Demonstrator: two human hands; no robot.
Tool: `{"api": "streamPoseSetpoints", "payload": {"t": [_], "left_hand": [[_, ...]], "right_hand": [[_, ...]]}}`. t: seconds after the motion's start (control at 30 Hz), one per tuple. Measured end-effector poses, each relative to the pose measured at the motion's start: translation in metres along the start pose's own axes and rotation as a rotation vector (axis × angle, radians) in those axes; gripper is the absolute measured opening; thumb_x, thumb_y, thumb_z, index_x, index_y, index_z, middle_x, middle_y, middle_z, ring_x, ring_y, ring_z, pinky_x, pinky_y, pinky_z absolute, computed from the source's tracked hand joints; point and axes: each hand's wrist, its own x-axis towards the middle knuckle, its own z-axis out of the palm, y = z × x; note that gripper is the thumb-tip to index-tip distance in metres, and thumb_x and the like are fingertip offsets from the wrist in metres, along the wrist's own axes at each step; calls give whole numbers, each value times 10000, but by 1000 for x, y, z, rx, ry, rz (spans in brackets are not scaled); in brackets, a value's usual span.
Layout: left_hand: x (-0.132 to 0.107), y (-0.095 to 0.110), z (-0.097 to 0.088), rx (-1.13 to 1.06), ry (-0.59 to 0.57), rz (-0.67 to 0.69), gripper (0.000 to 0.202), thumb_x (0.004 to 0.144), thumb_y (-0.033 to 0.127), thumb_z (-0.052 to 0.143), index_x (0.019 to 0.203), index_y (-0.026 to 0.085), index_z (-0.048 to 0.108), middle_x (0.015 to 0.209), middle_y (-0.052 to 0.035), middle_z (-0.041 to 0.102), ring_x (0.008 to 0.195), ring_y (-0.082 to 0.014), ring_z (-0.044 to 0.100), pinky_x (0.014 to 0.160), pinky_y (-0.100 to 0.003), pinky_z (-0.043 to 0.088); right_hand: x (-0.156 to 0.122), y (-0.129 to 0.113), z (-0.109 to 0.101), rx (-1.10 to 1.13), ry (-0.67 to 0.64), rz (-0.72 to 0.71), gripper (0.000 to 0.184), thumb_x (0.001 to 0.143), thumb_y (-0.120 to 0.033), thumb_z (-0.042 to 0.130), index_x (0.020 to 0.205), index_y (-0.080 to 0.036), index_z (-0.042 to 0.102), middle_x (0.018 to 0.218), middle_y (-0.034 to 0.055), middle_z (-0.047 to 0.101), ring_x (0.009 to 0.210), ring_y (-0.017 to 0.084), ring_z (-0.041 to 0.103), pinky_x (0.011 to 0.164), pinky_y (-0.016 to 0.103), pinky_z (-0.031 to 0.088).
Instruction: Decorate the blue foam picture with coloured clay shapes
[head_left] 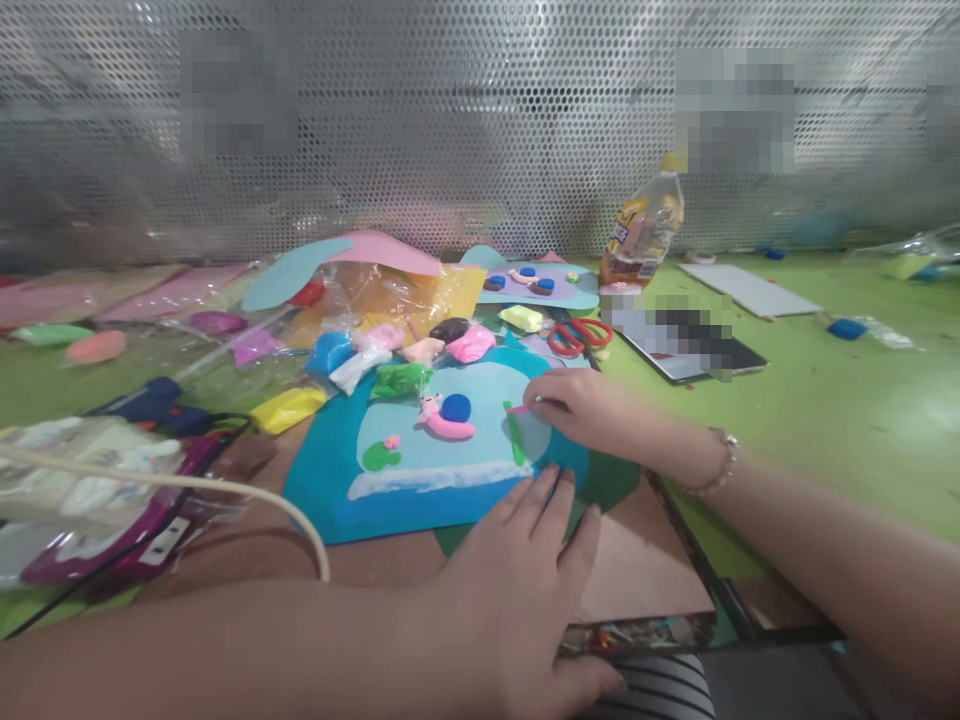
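Note:
A blue card picture with a light blue middle lies before me. On it are a pink clay snail with a blue shell, a green clay lily pad with a pink flower, a white clay strip and an upright green clay strip. My right hand is closed in a pinch above the green strip's top, with a thin pink piece of clay showing at its fingertips. My left hand lies flat, fingers spread, over the card's lower right edge, holding nothing.
Several bagged clay lumps lie behind the card. Red-handled scissors, a tablet-like device and a drink bottle stand or lie beyond. A pale cable curves at left, near a purple glue-gun-like tool.

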Motion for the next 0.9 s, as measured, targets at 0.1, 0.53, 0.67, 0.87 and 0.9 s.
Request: {"api": "streamPoseSetpoints", "payload": {"t": [0.1, 0.53, 0.67, 0.87, 0.9], "left_hand": [[0, 1, 0, 2, 3, -1, 872, 832, 682, 331, 1450, 90, 163, 1499, -246, 20, 1383, -364, 35, 1104, -508, 126], [1, 1, 0, 17, -3, -6, 868, 835, 677, 337, 1450, 91, 160, 1501, -241, 29, 1383, -367, 45, 1107, -501, 122], [0, 1, -1, 6, -10, -8, 875, 833, 684, 334, 1452, 93, 150, 1499, -245, 23, 1383, -366, 37, 1103, -508, 131], [0, 1, -1, -6, -8, -6, 871, 832, 679, 341, 1452, 94, 160, 1502, -240, 25, 1384, -360, 31, 1106, -503, 125], [1, 1, -1, -4, -7, -7, 874, 831, 681, 340, 1452, 93, 160, 1504, -238, 25, 1384, -363, 30, 1105, -506, 127]], "right_hand": [[0, 2, 1, 1, 2, -6, 208, 863, -136, 426, 836, -170, 630, 812, 50, 633, 754, 153, 541, 644, 255, 372], [1, 4, 2, -52, -51, -24, 213, 887, -152, 417, 884, -171, 629, 818, 55, 610, 762, 155, 532, 636, 246, 353], [1, 3, 2, -40, -41, -26, 211, 880, -150, 427, 879, -172, 637, 814, 54, 614, 754, 155, 531, 634, 250, 355], [1, 4, 2, 3, -21, -14, 214, 868, -138, 432, 859, -172, 643, 816, 53, 626, 769, 157, 539, 653, 254, 370], [1, 4, 1, 3, -25, -17, 216, 869, -141, 430, 858, -172, 644, 817, 55, 627, 771, 159, 540, 654, 256, 372]]}}
